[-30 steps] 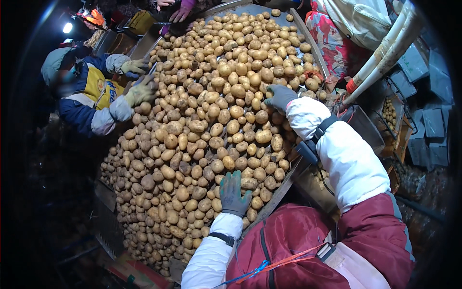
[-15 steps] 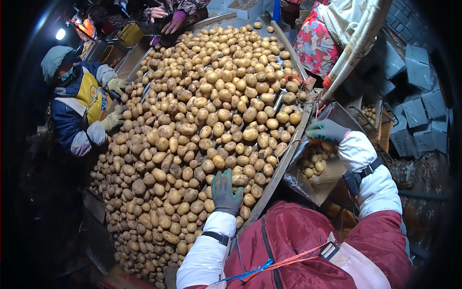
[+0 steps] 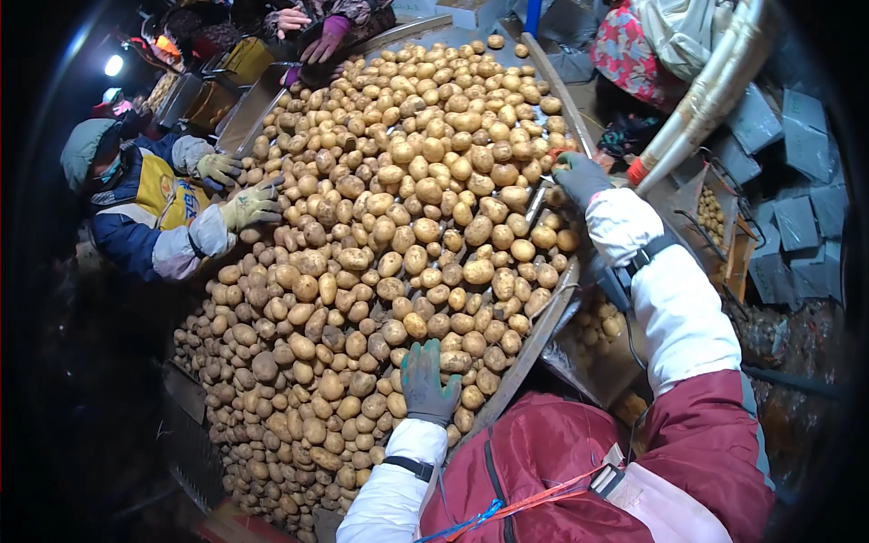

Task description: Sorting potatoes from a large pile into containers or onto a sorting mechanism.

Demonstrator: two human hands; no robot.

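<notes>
A broad heap of potatoes (image 3: 362,262), some caked with soil, covers the wood-edged sorting table. My left hand (image 3: 428,387), in a grey-green glove, rests on potatoes at the near side with fingers spread, gripping none. Farther off, at the right rim, my right hand (image 3: 579,177) reaches over the wooden edge (image 3: 541,330) with its fingers apart. It is beside several potatoes and a bit of red cord; its palm side is hidden. Beneath my right forearm is a plastic-lined box (image 3: 579,357) partly filled with potatoes, its far part covered by the arm.
A co-worker (image 3: 145,199) in a yellow apron works at the left side, gloves at the heap. Another person's hands (image 3: 321,41) show at the far edge. A wrapped pole (image 3: 697,100) slants at the right. Wrapped boxes (image 3: 797,222) stand behind a crate of potatoes (image 3: 711,217).
My right hand has moved from above the lined box, forward and left to the table's far right edge. My left hand stays about where it was. The co-worker's gloves reach farther over the heap.
</notes>
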